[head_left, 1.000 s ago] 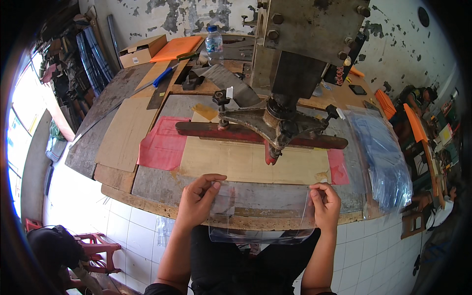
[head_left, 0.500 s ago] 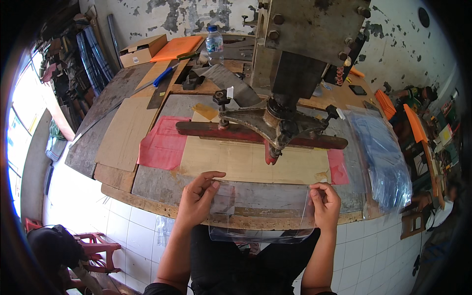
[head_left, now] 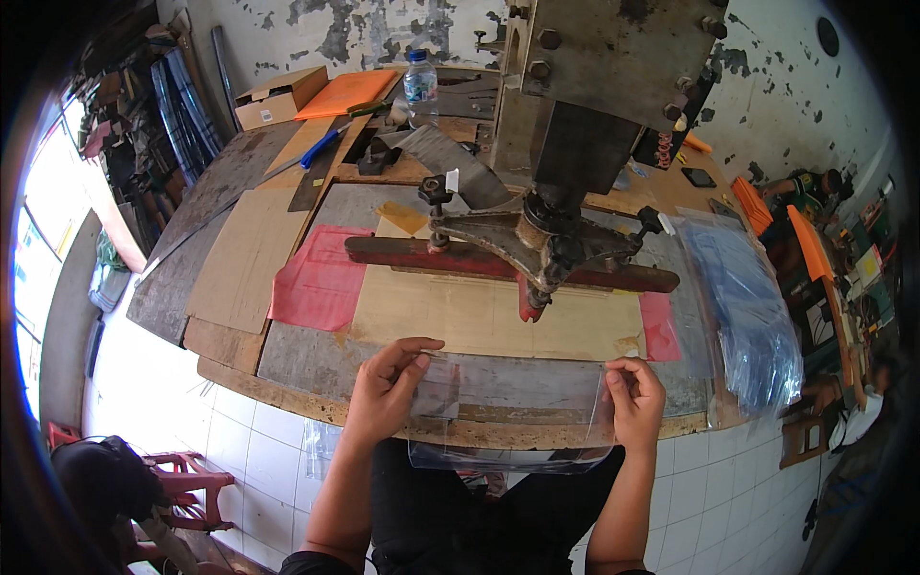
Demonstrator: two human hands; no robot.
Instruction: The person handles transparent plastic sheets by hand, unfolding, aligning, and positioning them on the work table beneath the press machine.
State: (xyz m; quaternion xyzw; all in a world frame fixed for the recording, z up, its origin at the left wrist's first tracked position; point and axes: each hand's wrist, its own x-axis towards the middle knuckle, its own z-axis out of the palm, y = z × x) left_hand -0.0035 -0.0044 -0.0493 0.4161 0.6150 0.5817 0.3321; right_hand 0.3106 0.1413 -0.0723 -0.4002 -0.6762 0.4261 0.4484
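Because the clear plastic sheet (head_left: 527, 391) spans the gap between my hands, its near part sagging in front of the counter (head_left: 307, 409) and above my dark trousers (head_left: 402, 508), its weight could pull it askew if one side let go. My left grip (head_left: 385, 391) is clamped on its upper left corner, and my right grip (head_left: 636, 401) on the upper right. Only thumb and fingertips bear on it, so smooth film could slide out; pulling harder with one side would wrinkle it. The counter's worn front edge lies below the sheet — whether they touch I cannot tell — and dragging across it might scratch the film.

Beyond is the grey plate (head_left: 297, 369), then the tan board (head_left: 460, 331) with pink material (head_left: 316, 287) showing at both ends; the board's near edge could snag a sheet brought in too low. Over it hangs the red-sided press bar (head_left: 479, 264). I judge that the worst hazard: fingers under it when it dropped would be crushed, though mine are apart from it, on the near side. Off right, the loose pile of clear plastic (head_left: 752, 307) could slither if bumped. Farther back, the bottle (head_left: 420, 91) stands upright; a knock could tip it.
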